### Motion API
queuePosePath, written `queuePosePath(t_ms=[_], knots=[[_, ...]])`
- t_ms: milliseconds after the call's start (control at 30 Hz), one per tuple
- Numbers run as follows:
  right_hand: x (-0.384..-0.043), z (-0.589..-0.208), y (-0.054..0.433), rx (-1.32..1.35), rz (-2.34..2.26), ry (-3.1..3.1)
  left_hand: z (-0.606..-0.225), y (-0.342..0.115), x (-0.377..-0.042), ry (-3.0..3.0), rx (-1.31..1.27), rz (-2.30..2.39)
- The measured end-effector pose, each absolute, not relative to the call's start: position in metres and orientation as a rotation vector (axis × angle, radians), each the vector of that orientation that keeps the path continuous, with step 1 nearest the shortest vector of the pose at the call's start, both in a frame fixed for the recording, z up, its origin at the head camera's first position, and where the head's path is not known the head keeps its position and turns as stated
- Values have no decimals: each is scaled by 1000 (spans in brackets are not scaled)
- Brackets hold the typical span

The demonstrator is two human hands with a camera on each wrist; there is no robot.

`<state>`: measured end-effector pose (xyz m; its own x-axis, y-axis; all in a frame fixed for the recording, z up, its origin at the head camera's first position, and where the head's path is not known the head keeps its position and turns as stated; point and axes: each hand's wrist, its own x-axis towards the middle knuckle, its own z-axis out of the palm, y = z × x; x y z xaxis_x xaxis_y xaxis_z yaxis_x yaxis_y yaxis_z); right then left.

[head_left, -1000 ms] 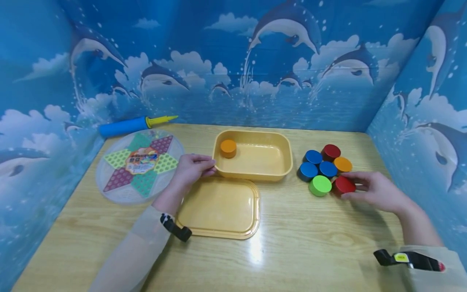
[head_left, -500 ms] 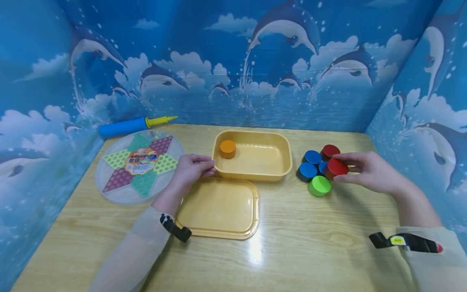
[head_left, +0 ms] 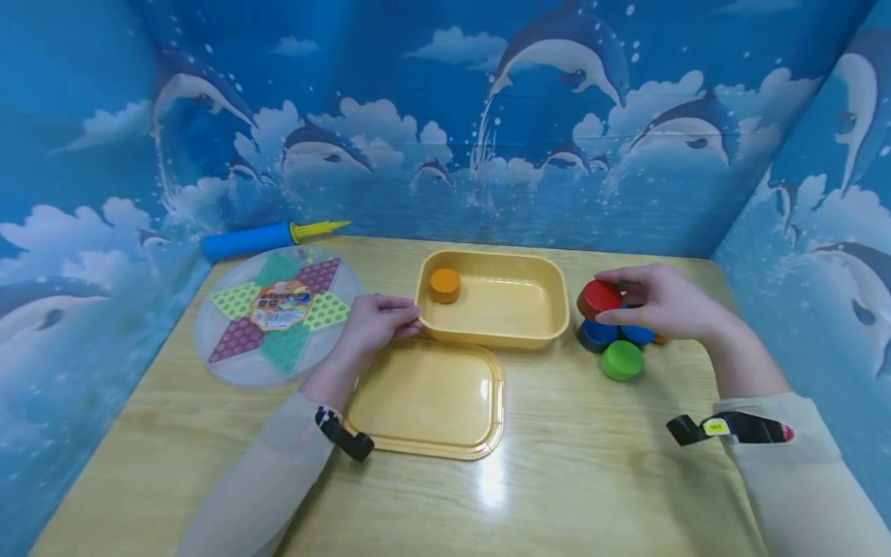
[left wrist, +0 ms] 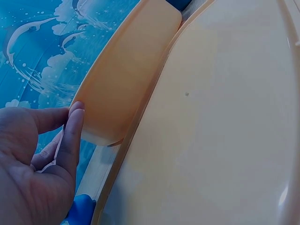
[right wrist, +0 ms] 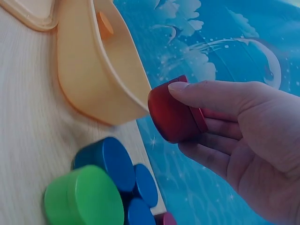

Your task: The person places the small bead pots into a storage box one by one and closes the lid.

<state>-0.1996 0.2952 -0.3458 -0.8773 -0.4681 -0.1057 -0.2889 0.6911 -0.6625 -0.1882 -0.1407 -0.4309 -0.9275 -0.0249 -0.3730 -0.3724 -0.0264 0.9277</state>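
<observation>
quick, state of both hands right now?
Left hand: closed, pinching the yellow rounded-rectangular plastic tub.
Right hand: closed, holding a glossy red cylinder.

At the right, the red tin [right wrist: 169,115] and blue tins [right wrist: 119,165] look like smooth metal with a satin sheen, while the green tin [right wrist: 96,199] looks more matt. The tub [head_left: 517,302] at the far middle and the nearer lid [head_left: 426,398] look like smooth, glossy plastic, and the far-left disc [head_left: 233,373] like cloudy, translucent plastic. Wood grain with a glossy finish covers the table [head_left: 571,456].
</observation>
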Motion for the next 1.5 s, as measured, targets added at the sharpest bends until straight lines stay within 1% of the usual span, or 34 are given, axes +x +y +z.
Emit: queuePosePath(t_ms=[167,600,933,1233,1500], knots=[[-209,-344,280,-614,-929,2659,-432,-140,-189,2008,-407,2054],[-238,-343,235,-589,-1064,2588,-432,-140,-187,2005,-399,2063],[-254,-356,211,-610,-1080,2539,-433,-139,-188,2007,-398,2069],[-267,-369,187,-702,-1075,2456,-434,-137,-187,2001,-360,2084],[-273,-379,163,-720,-1016,2458,-433,-139,-188,2025,-398,2052]])
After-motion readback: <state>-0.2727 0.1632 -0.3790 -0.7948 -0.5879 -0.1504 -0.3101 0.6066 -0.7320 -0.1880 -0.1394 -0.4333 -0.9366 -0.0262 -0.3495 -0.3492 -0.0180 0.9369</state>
